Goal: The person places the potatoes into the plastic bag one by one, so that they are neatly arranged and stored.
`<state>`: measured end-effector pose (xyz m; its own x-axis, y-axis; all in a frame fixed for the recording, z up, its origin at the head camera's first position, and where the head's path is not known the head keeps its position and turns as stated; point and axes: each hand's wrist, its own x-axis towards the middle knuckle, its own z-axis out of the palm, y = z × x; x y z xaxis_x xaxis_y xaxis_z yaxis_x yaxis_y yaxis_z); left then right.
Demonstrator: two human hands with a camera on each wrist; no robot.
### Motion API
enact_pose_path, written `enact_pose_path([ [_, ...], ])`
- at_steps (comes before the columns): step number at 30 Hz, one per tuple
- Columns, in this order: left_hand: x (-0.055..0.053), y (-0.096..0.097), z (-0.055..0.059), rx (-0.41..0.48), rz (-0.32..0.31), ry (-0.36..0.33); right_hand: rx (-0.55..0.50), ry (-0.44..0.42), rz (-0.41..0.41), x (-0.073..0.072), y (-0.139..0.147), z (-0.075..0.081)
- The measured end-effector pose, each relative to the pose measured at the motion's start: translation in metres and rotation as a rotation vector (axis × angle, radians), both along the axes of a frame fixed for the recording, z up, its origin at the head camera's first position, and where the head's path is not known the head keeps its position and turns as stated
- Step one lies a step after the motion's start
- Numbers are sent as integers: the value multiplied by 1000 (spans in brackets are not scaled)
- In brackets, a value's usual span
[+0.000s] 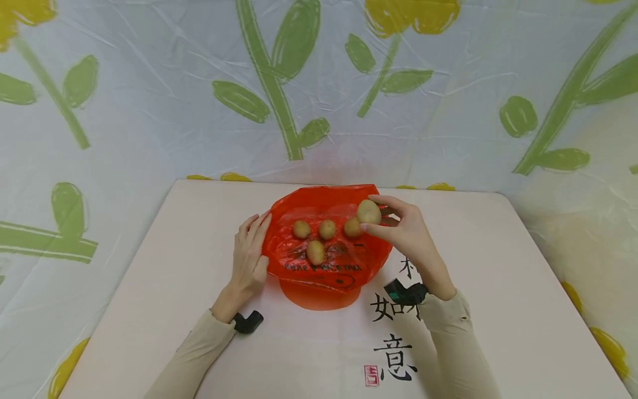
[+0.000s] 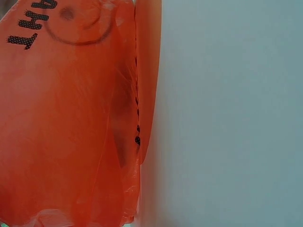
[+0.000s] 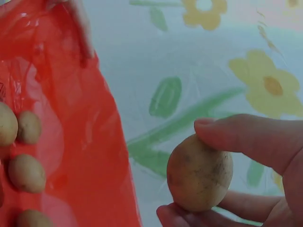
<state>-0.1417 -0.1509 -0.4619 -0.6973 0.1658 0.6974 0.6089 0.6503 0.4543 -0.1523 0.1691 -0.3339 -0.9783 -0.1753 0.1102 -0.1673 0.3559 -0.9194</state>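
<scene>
A red plastic bag (image 1: 279,260) with dark print lies spread wide on the table, several potatoes (image 1: 315,252) resting in it. My left hand (image 1: 247,255) holds the bag's left edge, its fingers along the rim and its thumb lower down. The bag's printed outer side (image 2: 61,118) fills much of the left wrist view. With thumb and fingers, my right hand (image 1: 406,224) pinches one potato (image 3: 200,174) above the bag's right side. In the head view this potato overlaps another potato (image 1: 351,228) behind it.
The pale table (image 1: 164,310) carries black brush characters (image 1: 396,357) and a small red seal mark (image 1: 371,376) near the front. Behind it hangs a plastic sheet (image 1: 164,127) printed with green stems and yellow flowers. A translucent orange flap (image 1: 319,299) of the bag lies toward the front.
</scene>
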Motion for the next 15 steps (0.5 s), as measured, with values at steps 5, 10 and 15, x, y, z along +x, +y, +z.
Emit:
enact_pose_path([
  [5,0,0,1,4,-3,-14,200,-14,38,-13,-21,17],
  [10,0,0,0,10,-6,-18,329,22,104,-30,-43,24],
  [15,1,0,1,9,-2,-27,458,15,141,-43,-58,18],
])
